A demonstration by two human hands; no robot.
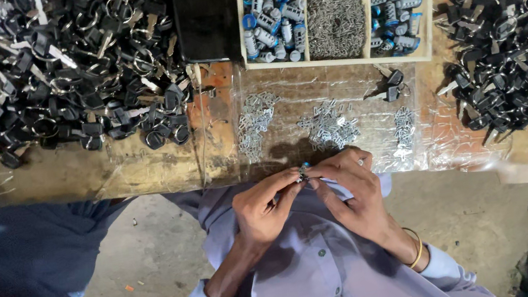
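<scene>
Both hands, left hand (265, 206) and right hand (354, 191), pinch one small metal part (301, 173) just below the six-compartment wooden tray (342, 61); two key heaps flank the tray.

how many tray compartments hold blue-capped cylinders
2 that show: one at the tray's left end, one at its right end. The top row runs out of view.

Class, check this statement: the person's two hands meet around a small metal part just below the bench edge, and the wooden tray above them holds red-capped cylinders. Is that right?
Not quite. In the head view the left hand and right hand do meet around the small metal part, but the cylinders in the wooden tray have blue caps, not red.
</scene>
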